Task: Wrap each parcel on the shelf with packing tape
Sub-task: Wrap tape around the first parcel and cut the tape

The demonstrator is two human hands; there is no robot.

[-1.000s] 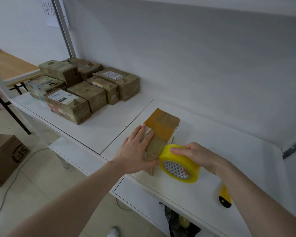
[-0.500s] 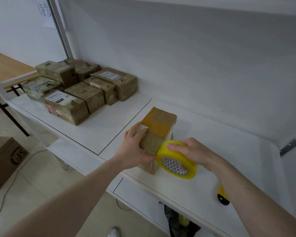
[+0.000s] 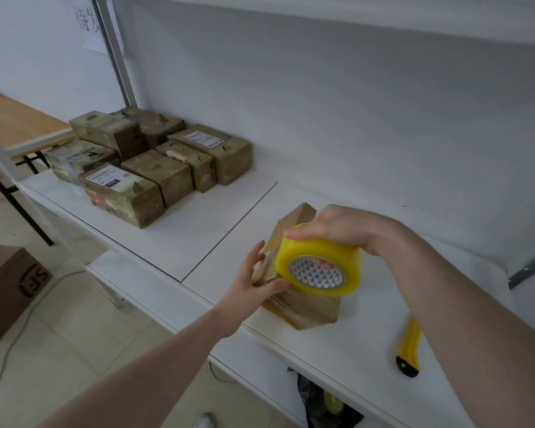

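Head view, nearest first: two bare forearms reach in from below toward the front edge of the white shelf (image 3: 167,239). The left hand (image 3: 254,282) braces the near side of the parcel (image 3: 303,307), thumb hooked along the face toward the camera and fingers (image 3: 258,253) straight against the left face — likely so the box stays put while tape is pulled round it. The right hand (image 3: 340,227) grips the yellow tape roll (image 3: 318,264) from above, thumb on the rim and fingertips showing inside the core; the roll sits against the top of the parcel, which stands tipped on the shelf, its lower face already glossy with tape. That tilt seems meant to expose another side for the next pass. Just right of the arm lies a yellow utility knife (image 3: 410,350), near enough to cut the strip when a wrap ends. Farther back and left, well apart, a cluster of taped parcels (image 3: 149,168) sits grouped together — seemingly the finished ones. Beyond the shelf, a cardboard box (image 3: 10,282) rests on the floor.
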